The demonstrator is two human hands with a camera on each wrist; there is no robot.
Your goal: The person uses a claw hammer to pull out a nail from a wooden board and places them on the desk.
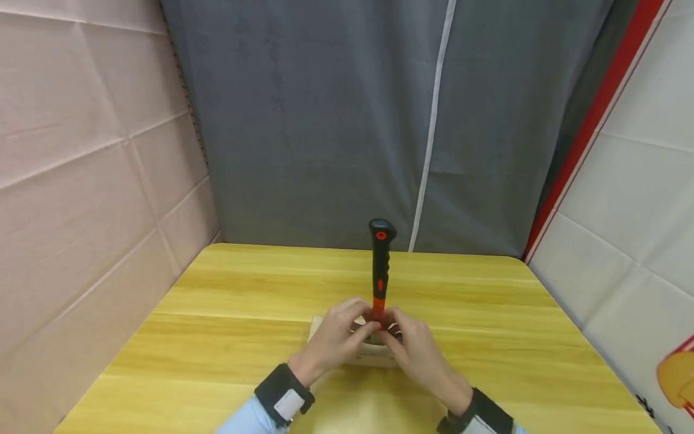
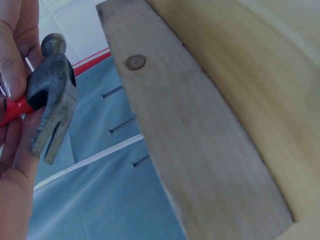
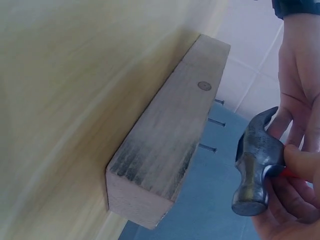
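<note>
Hammer (image 1: 382, 259) held handle-up above a wooden block (image 1: 374, 360): the black handle points straight up between the two hands, and the steel head (image 2: 51, 82) is at the bottom. The left hand (image 1: 337, 339) and right hand (image 1: 418, 348) meet around the red neck (image 1: 378, 307), just above the head. Each grip is pinching that neck with thumb and fingers, the left from its own side and the right from the other. In both wrist views the head shows clear of the fingers, its striking face turned toward the person's right and its claw (image 2: 50, 132) toward the left.

The block lies lengthwise across the surface (image 1: 190, 343), below the hands, and carries nails (image 3: 216, 122). Three show in each wrist view, set apart in a row and sticking up past its upper edge, nail heads outermost. How deep they sit cannot be told, since that edge hides where they enter the wood. The hammer's head is near the nails but apart from them. A round knot (image 2: 135, 62) marks the block's near face, and a dark smudge (image 3: 145, 162) covers one end of it.

Black bands (image 1: 284, 395) circle both wrists. A grey curtain (image 1: 325, 120) hangs behind the surface.
</note>
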